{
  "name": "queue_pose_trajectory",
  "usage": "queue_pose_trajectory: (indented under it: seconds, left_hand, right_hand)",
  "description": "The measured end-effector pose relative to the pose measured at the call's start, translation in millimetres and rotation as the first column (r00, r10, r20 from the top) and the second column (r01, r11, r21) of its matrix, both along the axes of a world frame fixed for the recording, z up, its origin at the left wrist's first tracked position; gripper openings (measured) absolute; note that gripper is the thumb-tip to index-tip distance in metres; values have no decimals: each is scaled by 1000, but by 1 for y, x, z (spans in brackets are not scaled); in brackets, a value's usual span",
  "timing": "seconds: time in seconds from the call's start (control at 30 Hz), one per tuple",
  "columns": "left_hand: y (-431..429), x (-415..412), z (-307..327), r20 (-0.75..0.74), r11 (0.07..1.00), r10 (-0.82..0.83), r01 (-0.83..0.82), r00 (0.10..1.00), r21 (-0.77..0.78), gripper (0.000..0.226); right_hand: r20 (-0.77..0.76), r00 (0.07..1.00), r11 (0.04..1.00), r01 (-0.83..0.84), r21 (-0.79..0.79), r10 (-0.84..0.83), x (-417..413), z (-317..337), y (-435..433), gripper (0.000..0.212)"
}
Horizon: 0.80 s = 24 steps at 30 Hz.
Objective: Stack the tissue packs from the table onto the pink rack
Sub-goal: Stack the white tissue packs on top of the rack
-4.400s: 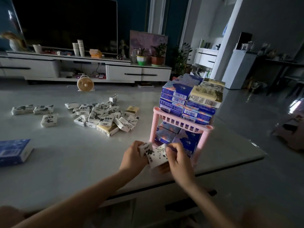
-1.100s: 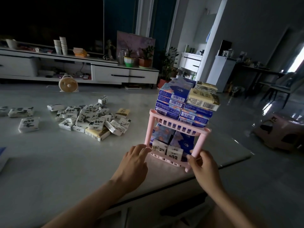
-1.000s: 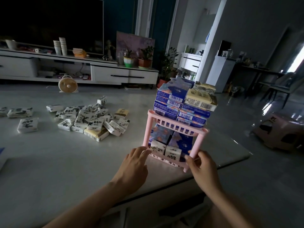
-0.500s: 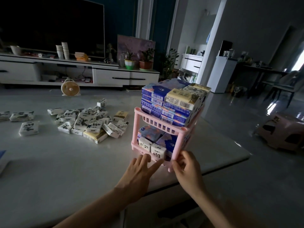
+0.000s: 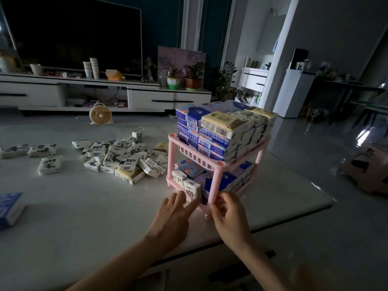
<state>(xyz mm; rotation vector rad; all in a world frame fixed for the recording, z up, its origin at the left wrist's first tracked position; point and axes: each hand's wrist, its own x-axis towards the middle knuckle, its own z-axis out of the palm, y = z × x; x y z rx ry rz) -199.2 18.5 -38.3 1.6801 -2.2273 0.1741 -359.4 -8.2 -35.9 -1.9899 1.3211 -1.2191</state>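
The pink rack (image 5: 216, 177) stands on the white table (image 5: 84, 206), near its right edge. Its top shelf carries stacked blue and cream tissue packs (image 5: 218, 131). On the bottom shelf lie blue packs, with two small white packs (image 5: 186, 183) upright at the front. My right hand (image 5: 228, 215) pinches the rack's near corner post at its foot. Beside it, my left hand (image 5: 174, 215) has its fingers spread, their tips touching the lower shelf's front rim. A heap of small white tissue packs (image 5: 121, 158) lies to the left of the rack.
Three more white packs (image 5: 39, 154) lie at the far left, and a blue pack (image 5: 10, 208) sits at the left edge. The table's edge runs just right of the rack. A pink stool (image 5: 369, 171) stands on the floor to the right.
The two small white packs left my hands and now stand on the bottom shelf. My hands then turned the rack, so a corner post faces me. It has also slid left.
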Motion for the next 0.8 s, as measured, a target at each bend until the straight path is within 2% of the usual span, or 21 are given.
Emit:
queue_pose_trajectory:
  seconds: [0.07,0.2,0.37,0.47,0.57,0.67,0.8]
  left_hand:
    - [-1,5,1,-22,999,-4,3,1000,-36,72]
    - [1,8,5,-159,997,81,-81,984,11,56]
    - [-3,19,5,-240,980,199,-187,950,73,49]
    - [-5,31,8,-247,970,240,-223,939,97,47]
    - [-8,42,10,-348,967,247,-210,904,143,41]
    - [-6,52,15,-461,973,226,-179,858,144,41]
    - [-2,67,26,-474,974,224,-192,851,117,34]
  right_hand:
    - [4,1000,1000,-9,-27,9,4,-1,-2,22]
    - [13,998,998,-59,-18,59,16,2,-3,22]
    - [48,990,990,-130,-52,133,39,11,-5,27]
    - [21,984,983,-176,-45,177,55,10,-9,20]
    - [-28,985,984,-171,-58,170,70,5,-16,19]
    - [-15,987,986,-162,-47,162,81,1,-20,17]
    - [-3,981,981,-192,-1,192,87,-2,-23,17]
